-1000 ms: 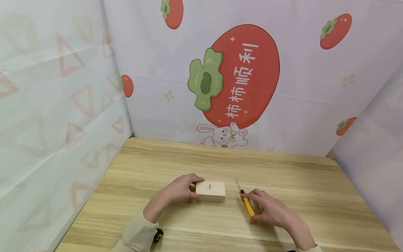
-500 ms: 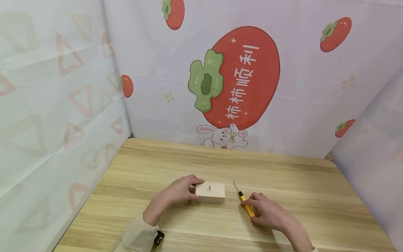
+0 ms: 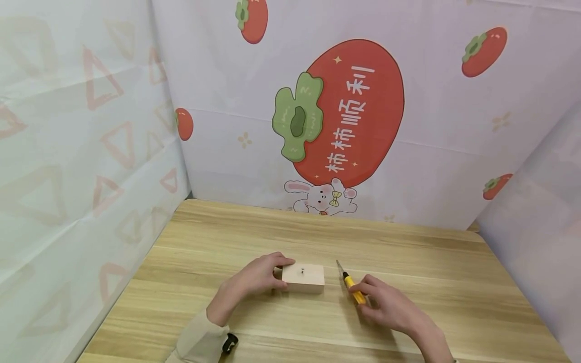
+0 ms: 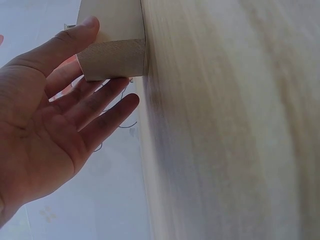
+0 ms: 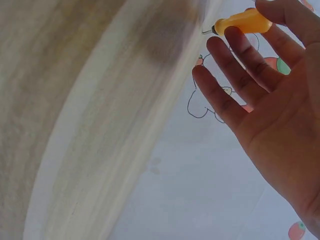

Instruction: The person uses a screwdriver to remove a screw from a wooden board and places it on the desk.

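Observation:
A pale wooden block [image 3: 313, 278] lies on the table, and a small metal screw [image 3: 302, 270] stands up from its top face. My left hand [image 3: 256, 275] holds the block's left end between thumb and fingers; the left wrist view shows the thumb along one side of the block [image 4: 112, 57]. To the right of the block, my right hand [image 3: 390, 305] pinches the yellow handle of a screwdriver [image 3: 354, 288]. Its thin metal shaft points away and slightly left. In the right wrist view the thumb and fingertips meet the screwdriver handle [image 5: 245, 22], while the other fingers extend loosely.
The wood-grain table [image 3: 408, 252] reaches back to a white printed cloth wall [image 3: 218, 161] with red fruit and a rabbit. Further cloth walls stand at the left [image 3: 68, 212] and right [image 3: 544, 227].
My right hand has lifted the screwdriver's handle slightly from the table, and its tip has swung a little to the left. My left hand and the block stay in place.

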Tool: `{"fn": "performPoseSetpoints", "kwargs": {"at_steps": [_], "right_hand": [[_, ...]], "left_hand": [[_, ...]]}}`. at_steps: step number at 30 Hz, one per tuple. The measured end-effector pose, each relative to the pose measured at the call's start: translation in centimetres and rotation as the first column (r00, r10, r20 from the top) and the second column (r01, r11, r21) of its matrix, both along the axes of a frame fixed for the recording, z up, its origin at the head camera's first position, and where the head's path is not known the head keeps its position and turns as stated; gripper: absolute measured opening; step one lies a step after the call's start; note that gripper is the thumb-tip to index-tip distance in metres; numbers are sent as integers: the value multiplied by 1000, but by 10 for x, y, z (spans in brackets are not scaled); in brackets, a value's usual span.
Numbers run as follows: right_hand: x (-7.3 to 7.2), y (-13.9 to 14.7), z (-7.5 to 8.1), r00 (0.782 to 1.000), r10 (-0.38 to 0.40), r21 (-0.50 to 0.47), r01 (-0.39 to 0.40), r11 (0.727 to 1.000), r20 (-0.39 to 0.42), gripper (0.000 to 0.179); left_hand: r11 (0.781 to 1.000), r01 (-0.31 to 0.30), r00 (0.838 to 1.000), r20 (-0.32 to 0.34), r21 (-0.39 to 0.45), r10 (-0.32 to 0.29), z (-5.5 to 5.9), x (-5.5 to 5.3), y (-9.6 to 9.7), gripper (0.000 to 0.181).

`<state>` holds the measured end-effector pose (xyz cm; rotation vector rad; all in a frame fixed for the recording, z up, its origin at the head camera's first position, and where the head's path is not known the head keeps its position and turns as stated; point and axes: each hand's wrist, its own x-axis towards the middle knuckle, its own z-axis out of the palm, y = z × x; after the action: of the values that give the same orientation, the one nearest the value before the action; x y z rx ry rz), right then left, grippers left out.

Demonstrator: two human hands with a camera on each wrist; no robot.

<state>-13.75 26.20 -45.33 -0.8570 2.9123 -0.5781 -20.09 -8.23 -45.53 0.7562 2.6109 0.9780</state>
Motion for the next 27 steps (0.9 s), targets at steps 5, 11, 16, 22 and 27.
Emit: {"fn": "performPoseSetpoints", "kwargs": {"at_steps": [5, 11, 16, 22, 27], "right_hand": [[-1, -1, 0, 997, 46, -41, -49, 998, -63, 36], [-6, -3, -1, 943, 83, -88, -117, 989, -321, 39], [-11, -6, 4, 865, 66, -128, -148, 981, -497, 43], [-12, -13, 14, 848, -21, -207, -105, 973, -530, 26], [-13, -19, 22, 852, -60, -263, -93, 960, -520, 43]], "left_hand": [[1000, -4, 1000, 4, 3, 4, 1, 1, 0, 60], [1000, -9, 1000, -4, -2, 9, 0, 1, 0, 60], [1000, -16, 1000, -2, -3, 16, -1, 1, 0, 60], [1000, -14, 1000, -9, -9, 13, 1, 2, 0, 59], [1000, -16, 1000, -9, -5, 16, 1, 2, 0, 59]]}}
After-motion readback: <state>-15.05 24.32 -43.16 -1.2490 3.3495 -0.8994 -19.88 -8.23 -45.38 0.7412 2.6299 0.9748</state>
